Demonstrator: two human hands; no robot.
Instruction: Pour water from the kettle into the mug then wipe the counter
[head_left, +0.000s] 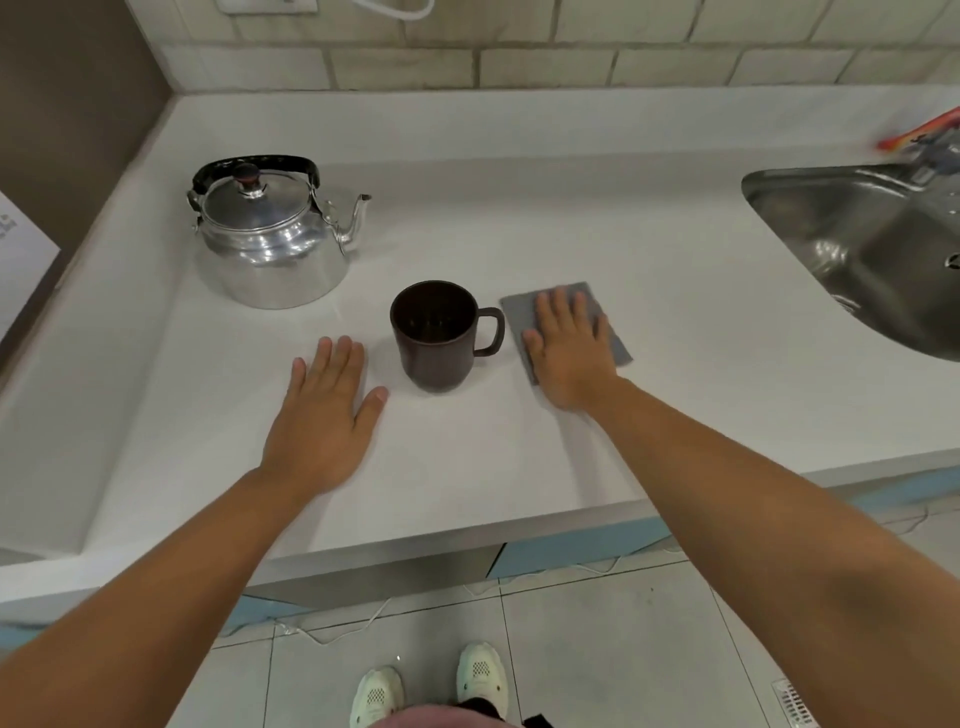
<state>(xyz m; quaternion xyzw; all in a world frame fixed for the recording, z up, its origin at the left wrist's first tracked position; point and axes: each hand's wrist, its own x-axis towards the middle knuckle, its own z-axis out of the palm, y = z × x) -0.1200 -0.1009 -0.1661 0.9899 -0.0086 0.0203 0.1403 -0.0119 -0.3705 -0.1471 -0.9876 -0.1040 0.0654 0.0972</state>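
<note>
A shiny metal kettle (270, 244) with a black handle stands at the back left of the white counter (519, 218), its spout pointing right. A dark brown mug (434, 338) stands upright in front of it, handle to the right. My left hand (327, 415) lies flat and open on the counter, just left of the mug. My right hand (569, 353) rests palm down, fingers spread, on a flat grey cloth (613, 340) to the right of the mug. Whether the mug holds water cannot be told.
A steel sink (857, 244) is set into the counter at the right, with a colourful item (919, 132) behind it. A tiled wall (519, 47) runs along the back. The counter's front edge is below my forearms, with the floor and my shoes beneath.
</note>
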